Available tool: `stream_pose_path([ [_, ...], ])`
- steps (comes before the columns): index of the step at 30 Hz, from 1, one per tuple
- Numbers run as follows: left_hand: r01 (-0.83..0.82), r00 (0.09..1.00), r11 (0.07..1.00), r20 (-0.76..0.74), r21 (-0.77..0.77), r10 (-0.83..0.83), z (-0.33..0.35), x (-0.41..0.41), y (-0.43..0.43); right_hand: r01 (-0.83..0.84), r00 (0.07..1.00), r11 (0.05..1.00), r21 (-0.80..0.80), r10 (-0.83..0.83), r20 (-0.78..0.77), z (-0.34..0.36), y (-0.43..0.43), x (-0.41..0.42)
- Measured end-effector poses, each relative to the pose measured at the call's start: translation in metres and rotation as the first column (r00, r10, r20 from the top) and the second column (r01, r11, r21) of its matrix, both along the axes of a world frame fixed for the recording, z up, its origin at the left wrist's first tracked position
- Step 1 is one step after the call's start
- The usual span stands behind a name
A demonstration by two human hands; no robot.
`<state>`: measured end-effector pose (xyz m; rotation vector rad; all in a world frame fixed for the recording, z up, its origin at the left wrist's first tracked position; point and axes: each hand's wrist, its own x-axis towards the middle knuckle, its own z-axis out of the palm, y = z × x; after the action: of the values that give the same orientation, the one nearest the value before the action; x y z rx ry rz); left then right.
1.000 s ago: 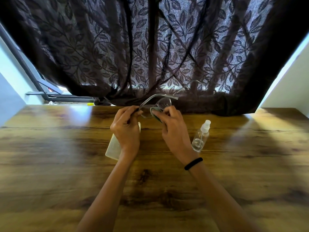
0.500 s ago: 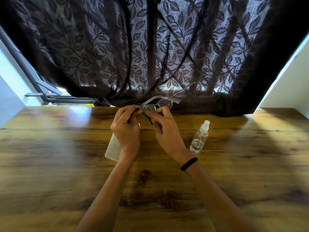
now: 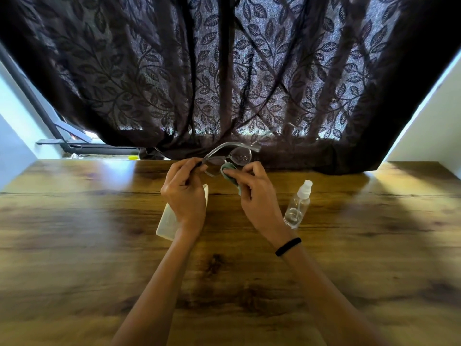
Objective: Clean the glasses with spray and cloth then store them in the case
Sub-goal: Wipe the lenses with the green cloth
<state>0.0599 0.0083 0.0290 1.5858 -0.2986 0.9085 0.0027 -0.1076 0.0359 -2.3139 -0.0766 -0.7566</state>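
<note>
1. The glasses (image 3: pixel 230 156) have a thin, pale translucent frame and clear rounded lenses. They are held in the air above the far part of the tabletop (image 3: pixel 74 245), in front of the dark leaf-patterned curtain (image 3: pixel 224 71). One temple arm sticks out to the right, past the lenses.
2. The cloth (image 3: pixel 230 174) is small and grey-green. It is bunched against the lower edge of the frame, below the clearly visible lens.
3. The left hand (image 3: pixel 184 196) is raised with the wrist bent back. Its grip is closed: thumb and fingertips pinch the left end of the frame.
4. The right hand (image 3: pixel 257 193) is raised beside the left hand, near it but apart. Its grip is closed on the cloth, pressing the cloth to the glasses. A black band (image 3: pixel 288 246) circles the right wrist.
5. The case (image 3: pixel 169 221) is pale and rectangular. It lies flat on the tabletop, partly hidden under the left hand and wrist.
6. The spray bottle (image 3: pixel 298 206) is clear with a white cap. It stands upright on the tabletop, just right of the right wrist.
</note>
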Motion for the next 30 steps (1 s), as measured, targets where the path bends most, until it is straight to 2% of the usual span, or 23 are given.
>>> stream_pose_path([
  [3,-0.023,1.0,0.999,-0.006,0.029,0.023,-0.001,0.0,0.002,-0.18,0.979,0.965,0.193,0.194,-0.057,0.0,0.003,-0.002],
  [5,-0.031,0.999,0.999,-0.007,0.037,0.032,-0.002,-0.001,0.002,-0.239,0.957,0.925,0.294,0.275,-0.088,0.001,0.001,-0.003],
  [7,-0.03,1.0,0.999,-0.008,0.038,0.03,-0.003,-0.001,0.003,-0.198,0.968,0.91,0.364,0.239,-0.072,0.002,-0.005,-0.002],
  [10,-0.015,1.0,0.999,0.006,0.034,0.015,-0.002,-0.001,0.005,0.003,1.0,0.906,0.422,0.003,-0.015,0.004,-0.02,0.002],
  [13,0.002,1.0,0.999,0.012,0.047,-0.003,-0.002,-0.001,0.007,0.098,0.992,0.952,0.289,-0.118,0.054,0.006,-0.034,0.008],
  [17,0.023,1.0,0.998,0.01,0.055,-0.024,-0.003,-0.001,0.005,0.161,0.986,0.986,0.045,-0.163,0.026,0.006,-0.047,0.015],
  [20,0.031,0.999,0.999,0.014,0.033,-0.031,-0.002,-0.001,0.003,0.143,0.99,0.987,-0.074,-0.142,0.018,0.003,-0.047,0.017],
  [27,0.019,1.0,1.0,0.017,0.011,-0.02,-0.006,0.002,0.003,0.022,1.0,0.995,-0.093,-0.023,0.001,0.0,-0.036,0.015],
  [30,0.028,0.999,0.999,0.033,0.026,-0.029,-0.006,0.003,0.002,0.058,0.998,0.986,-0.157,-0.063,-0.023,0.0,-0.039,0.016],
])
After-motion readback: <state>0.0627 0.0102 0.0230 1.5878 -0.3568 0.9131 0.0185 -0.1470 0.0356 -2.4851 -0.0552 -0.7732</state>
